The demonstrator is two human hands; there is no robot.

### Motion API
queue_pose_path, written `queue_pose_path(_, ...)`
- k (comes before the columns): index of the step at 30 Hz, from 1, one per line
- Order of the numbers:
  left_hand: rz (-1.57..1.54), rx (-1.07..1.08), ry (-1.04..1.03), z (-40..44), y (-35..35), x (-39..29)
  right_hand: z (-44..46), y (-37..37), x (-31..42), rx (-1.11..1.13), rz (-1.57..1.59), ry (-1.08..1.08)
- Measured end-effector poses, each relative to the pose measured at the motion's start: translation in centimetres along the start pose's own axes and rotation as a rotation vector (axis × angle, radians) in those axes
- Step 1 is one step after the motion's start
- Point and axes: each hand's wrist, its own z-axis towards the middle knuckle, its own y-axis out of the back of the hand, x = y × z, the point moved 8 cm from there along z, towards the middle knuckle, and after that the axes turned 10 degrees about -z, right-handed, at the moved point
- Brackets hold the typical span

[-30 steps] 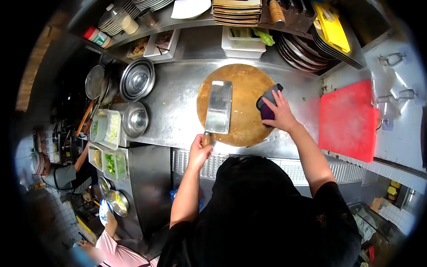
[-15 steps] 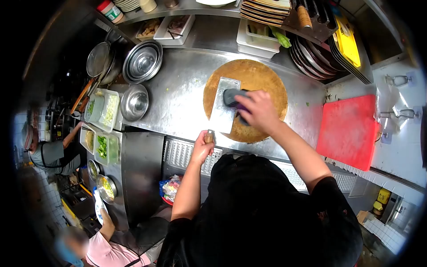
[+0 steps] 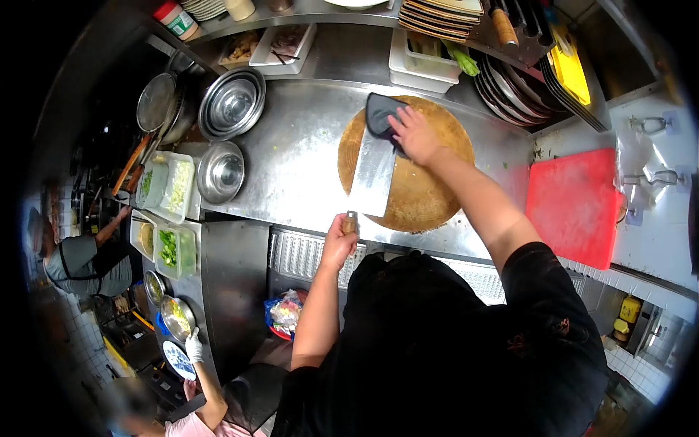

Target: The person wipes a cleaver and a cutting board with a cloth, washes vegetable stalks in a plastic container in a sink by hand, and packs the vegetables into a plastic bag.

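A broad cleaver (image 3: 374,182) lies flat over the left part of a round wooden chopping board (image 3: 437,186). Its wooden handle is gripped by my left hand (image 3: 338,244), just off the near edge of the board. A dark cloth (image 3: 383,116) covers the far end of the blade. My right hand (image 3: 417,137) presses on the cloth with its fingers stretched out and spread. Part of the cloth is hidden under that palm.
Steel bowls (image 3: 221,172) and tubs of chopped greens (image 3: 175,251) stand on the left. A red cutting board (image 3: 571,207) lies at right. Stacked plates (image 3: 440,16) sit on the shelf above. At lower left, a co-worker's gloved hand (image 3: 194,346) reaches a steel bowl near a blue-patterned plate (image 3: 178,360).
My right hand has slid the cloth away from me along the blade to its far end, its fingers now spreading. My left hand keeps the handle. The co-worker's arm at lower left has moved.
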Motion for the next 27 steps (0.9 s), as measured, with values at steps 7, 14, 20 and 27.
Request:
queue_pose_path(7, -0.009, 0.039, -0.016, -0.3, 0.4, -0.7, -0.2, -0.3, -1.6, 0.114, 0.045, -0.087)
queue_pose_path(14, 0.929, -0.149, -0.721, -7.4, -4.7, -11.4, -4.6, 9.4, -9.5, -0.341, 0.388, -0.558)
queue_pose_path(20, 1.405, -0.036, -0.666, -5.5, -7.9, -8.5, -7.2, 13.8, -3.3, -0.376, 0.421, -0.351)
queue_pose_path(27, 1.56, 0.031, -0.569, -4.7, -10.0, -6.3, -7.2, 9.3, 9.7, -0.153, 0.568, 0.061)
